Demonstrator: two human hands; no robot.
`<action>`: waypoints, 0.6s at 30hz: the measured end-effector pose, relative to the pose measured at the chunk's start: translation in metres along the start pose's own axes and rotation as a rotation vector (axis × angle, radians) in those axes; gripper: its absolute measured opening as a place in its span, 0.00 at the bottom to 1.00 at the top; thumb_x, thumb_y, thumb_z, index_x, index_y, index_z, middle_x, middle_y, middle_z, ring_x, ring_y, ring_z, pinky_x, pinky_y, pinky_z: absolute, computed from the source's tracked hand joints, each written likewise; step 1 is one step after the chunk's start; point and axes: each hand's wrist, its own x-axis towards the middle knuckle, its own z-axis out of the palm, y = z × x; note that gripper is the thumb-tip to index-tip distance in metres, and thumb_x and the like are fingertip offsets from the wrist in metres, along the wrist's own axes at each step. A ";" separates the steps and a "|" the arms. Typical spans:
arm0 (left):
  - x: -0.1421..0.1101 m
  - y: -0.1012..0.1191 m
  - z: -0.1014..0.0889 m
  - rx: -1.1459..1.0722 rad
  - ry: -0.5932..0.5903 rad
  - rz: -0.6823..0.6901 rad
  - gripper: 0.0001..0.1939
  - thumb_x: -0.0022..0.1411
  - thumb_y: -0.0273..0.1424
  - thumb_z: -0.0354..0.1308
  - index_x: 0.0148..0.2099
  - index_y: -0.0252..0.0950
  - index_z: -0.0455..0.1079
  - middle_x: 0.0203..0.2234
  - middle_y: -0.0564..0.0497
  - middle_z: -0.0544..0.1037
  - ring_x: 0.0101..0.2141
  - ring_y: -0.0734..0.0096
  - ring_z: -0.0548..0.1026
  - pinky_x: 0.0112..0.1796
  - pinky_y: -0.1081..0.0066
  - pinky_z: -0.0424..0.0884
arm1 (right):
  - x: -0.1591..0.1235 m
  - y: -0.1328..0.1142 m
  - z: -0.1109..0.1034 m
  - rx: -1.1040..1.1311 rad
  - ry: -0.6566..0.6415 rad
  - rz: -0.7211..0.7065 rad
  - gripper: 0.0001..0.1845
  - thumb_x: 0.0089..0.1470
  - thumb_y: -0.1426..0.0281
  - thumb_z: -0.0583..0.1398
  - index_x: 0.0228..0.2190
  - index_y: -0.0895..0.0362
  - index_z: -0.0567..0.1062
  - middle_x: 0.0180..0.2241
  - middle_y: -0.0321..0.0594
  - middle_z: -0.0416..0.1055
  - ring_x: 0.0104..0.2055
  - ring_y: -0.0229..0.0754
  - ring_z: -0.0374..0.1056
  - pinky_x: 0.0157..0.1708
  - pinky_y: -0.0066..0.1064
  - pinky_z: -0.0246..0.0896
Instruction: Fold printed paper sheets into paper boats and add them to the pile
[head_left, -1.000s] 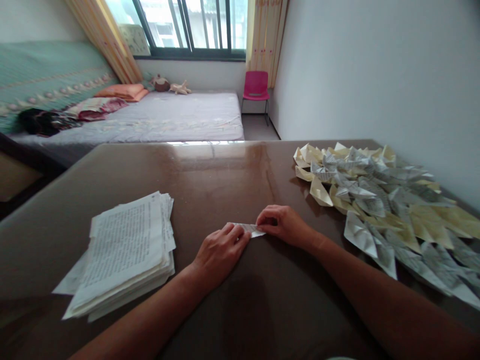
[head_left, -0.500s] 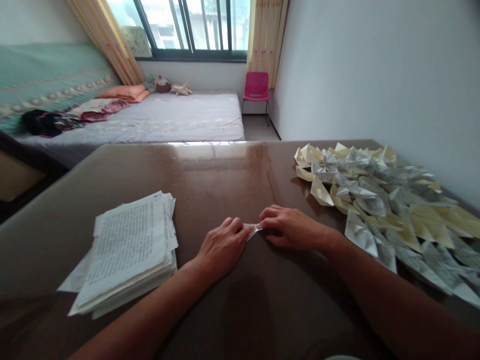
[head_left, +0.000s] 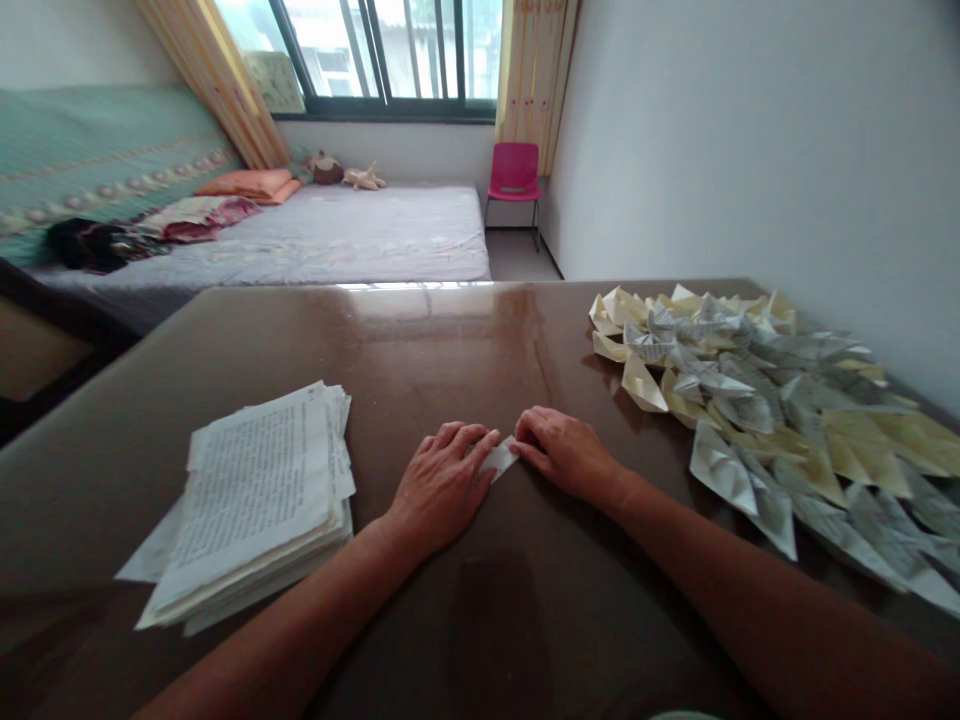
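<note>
Between my hands, a small folded piece of white paper [head_left: 500, 458] lies against the table, most of it hidden under my fingers. My left hand [head_left: 448, 480] covers its left part, the index finger along the upper side and the thumb at the lower edge, gripping it. My right hand [head_left: 564, 452] is closed, its fingers curled under and its thumb and index fingertip at the paper's upper right corner. To the left of my left hand lies a stack of printed sheets [head_left: 247, 490]. Beyond my right forearm is a heap of folded paper boats [head_left: 720, 380], white and yellowish.
The brown glossy table [head_left: 420, 350] reaches toward a bed [head_left: 390, 235] at the back left. A pink chair [head_left: 514, 172] stands by the curtain, and a white wall [head_left: 712, 130] runs along the right. A pale rim [head_left: 684, 715] shows at the bottom edge.
My left fingers have stretched flatter over the paper. My right hand has drawn in slightly, its fingers more curled, and more of the paper's flat face shows.
</note>
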 end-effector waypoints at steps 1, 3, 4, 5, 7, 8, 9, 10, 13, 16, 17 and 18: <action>0.000 0.000 -0.001 0.003 -0.009 0.003 0.21 0.65 0.35 0.50 0.60 0.41 0.60 0.50 0.46 0.69 0.50 0.59 0.64 0.46 0.59 0.66 | 0.000 0.000 0.000 0.015 0.009 0.011 0.09 0.58 0.62 0.58 0.33 0.55 0.69 0.32 0.36 0.69 0.32 0.37 0.64 0.30 0.28 0.52; 0.001 -0.001 -0.003 -0.003 -0.030 -0.002 0.21 0.65 0.35 0.51 0.60 0.42 0.60 0.48 0.46 0.70 0.49 0.60 0.65 0.45 0.59 0.66 | -0.001 0.002 0.001 0.046 0.019 0.013 0.08 0.57 0.62 0.58 0.34 0.55 0.69 0.32 0.35 0.69 0.31 0.36 0.63 0.29 0.27 0.52; 0.002 -0.001 -0.003 -0.012 -0.035 -0.009 0.22 0.64 0.35 0.52 0.60 0.43 0.61 0.47 0.46 0.70 0.48 0.60 0.66 0.45 0.59 0.66 | -0.001 0.002 0.001 0.059 0.020 0.000 0.08 0.58 0.63 0.58 0.34 0.54 0.70 0.33 0.35 0.69 0.31 0.36 0.64 0.30 0.27 0.52; 0.002 -0.002 -0.003 -0.024 -0.037 -0.016 0.22 0.64 0.35 0.53 0.60 0.43 0.61 0.47 0.46 0.70 0.47 0.60 0.66 0.44 0.59 0.66 | -0.002 0.003 0.001 0.071 0.018 -0.021 0.07 0.58 0.64 0.57 0.34 0.54 0.71 0.34 0.36 0.69 0.32 0.35 0.65 0.31 0.27 0.53; 0.002 -0.004 -0.002 -0.062 -0.031 -0.027 0.22 0.63 0.36 0.54 0.59 0.42 0.62 0.45 0.46 0.69 0.45 0.60 0.67 0.44 0.59 0.67 | -0.003 0.005 0.001 0.098 0.010 -0.062 0.07 0.59 0.65 0.57 0.35 0.53 0.74 0.37 0.37 0.69 0.34 0.35 0.66 0.33 0.26 0.55; 0.002 -0.005 -0.001 -0.089 -0.022 -0.028 0.22 0.63 0.36 0.54 0.59 0.42 0.62 0.44 0.46 0.69 0.45 0.61 0.67 0.44 0.60 0.68 | -0.004 0.006 0.001 0.114 0.007 -0.075 0.08 0.59 0.64 0.57 0.36 0.52 0.75 0.38 0.37 0.69 0.34 0.35 0.66 0.34 0.26 0.56; 0.002 -0.006 0.000 -0.120 -0.013 -0.025 0.22 0.63 0.35 0.54 0.59 0.42 0.61 0.44 0.46 0.68 0.44 0.62 0.68 0.43 0.61 0.68 | -0.004 0.006 0.000 0.130 0.003 -0.085 0.09 0.59 0.64 0.57 0.37 0.52 0.76 0.39 0.37 0.70 0.35 0.35 0.67 0.34 0.26 0.56; 0.002 -0.006 0.001 -0.152 -0.004 -0.021 0.22 0.63 0.35 0.54 0.59 0.42 0.61 0.43 0.47 0.67 0.43 0.64 0.68 0.43 0.62 0.69 | -0.004 0.007 0.000 0.144 -0.001 -0.094 0.09 0.59 0.63 0.57 0.38 0.51 0.76 0.39 0.37 0.70 0.35 0.35 0.67 0.35 0.26 0.57; 0.000 -0.006 0.005 -0.223 0.017 0.011 0.22 0.65 0.33 0.51 0.60 0.42 0.59 0.43 0.48 0.65 0.40 0.69 0.70 0.41 0.67 0.71 | -0.004 0.009 0.000 0.173 -0.012 -0.113 0.10 0.58 0.63 0.59 0.39 0.49 0.77 0.40 0.36 0.71 0.36 0.35 0.67 0.36 0.26 0.58; -0.003 -0.004 0.008 -0.221 0.037 0.070 0.21 0.67 0.31 0.47 0.61 0.44 0.57 0.42 0.50 0.64 0.37 0.72 0.70 0.40 0.69 0.72 | -0.004 0.011 0.000 0.198 -0.036 -0.125 0.09 0.57 0.62 0.59 0.38 0.50 0.78 0.39 0.36 0.71 0.36 0.36 0.68 0.36 0.26 0.58; -0.003 -0.004 0.008 -0.211 0.046 0.089 0.20 0.67 0.32 0.47 0.61 0.45 0.57 0.42 0.50 0.64 0.37 0.73 0.70 0.39 0.70 0.73 | -0.004 0.010 -0.001 0.206 -0.048 -0.129 0.09 0.57 0.62 0.59 0.37 0.51 0.78 0.38 0.36 0.72 0.36 0.36 0.68 0.35 0.26 0.58; -0.004 -0.004 0.008 -0.200 0.057 0.106 0.20 0.68 0.32 0.46 0.61 0.46 0.57 0.41 0.50 0.64 0.36 0.74 0.70 0.38 0.70 0.73 | -0.004 0.010 -0.001 0.213 -0.060 -0.134 0.09 0.57 0.62 0.59 0.36 0.51 0.78 0.37 0.36 0.72 0.36 0.36 0.68 0.35 0.26 0.57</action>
